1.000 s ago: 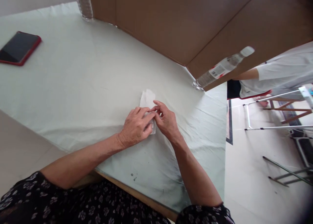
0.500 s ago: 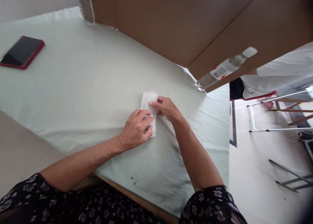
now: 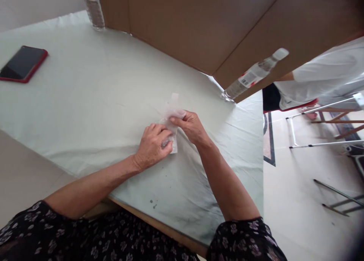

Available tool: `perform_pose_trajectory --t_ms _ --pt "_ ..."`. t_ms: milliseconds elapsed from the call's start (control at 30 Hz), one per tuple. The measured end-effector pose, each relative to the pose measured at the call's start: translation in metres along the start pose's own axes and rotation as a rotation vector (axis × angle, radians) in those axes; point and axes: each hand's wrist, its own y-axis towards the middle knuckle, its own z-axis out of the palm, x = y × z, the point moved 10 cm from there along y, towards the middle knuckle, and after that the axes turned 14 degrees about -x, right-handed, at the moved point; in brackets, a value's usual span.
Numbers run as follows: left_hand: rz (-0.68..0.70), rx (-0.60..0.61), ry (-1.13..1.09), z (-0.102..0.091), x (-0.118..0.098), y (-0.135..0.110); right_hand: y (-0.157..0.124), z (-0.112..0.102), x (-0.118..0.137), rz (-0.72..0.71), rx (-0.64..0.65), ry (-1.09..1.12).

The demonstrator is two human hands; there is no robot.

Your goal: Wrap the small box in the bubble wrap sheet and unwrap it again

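Note:
A small white folded tissue (image 3: 171, 113) lies on the white tablecloth (image 3: 93, 98) in front of me. My left hand (image 3: 152, 145) rests on its near end, fingers curled down and pressing it to the table. My right hand (image 3: 191, 126) pinches the tissue's far part between thumb and fingers and lifts that part off the cloth; the raised flap is blurred.
A red-cased phone (image 3: 22, 63) lies at the far left. A brown cardboard screen (image 3: 199, 25) stands along the back, with a plastic bottle (image 3: 93, 8) at its left end and another bottle (image 3: 253, 75) at its right. A person in white (image 3: 321, 79) sits beyond the table's right edge.
My right hand moved from beside my left hand to the tissue's far end, pinched it and raised it. My left hand kept pressing the near end.

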Motion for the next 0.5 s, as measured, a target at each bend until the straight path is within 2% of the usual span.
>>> perform_pose_trajectory --t_ms 133,233,367,500 --pt "-0.150 -0.097 0.029 -0.007 0.018 -0.002 -0.023 -0.002 0.020 -0.158 -0.007 -0.120" --pt "-0.251 -0.121 -0.052 -0.006 0.030 -0.004 -0.044 -0.001 0.028 -0.287 -0.013 -0.196" --pt "-0.228 -0.030 -0.167 0.003 0.030 -0.005 -0.074 -0.001 0.028 -0.476 -0.086 -0.344" --pt "-0.185 0.113 -0.220 0.012 0.024 -0.006 -0.092 -0.002 0.019 -0.543 -0.112 -0.502"
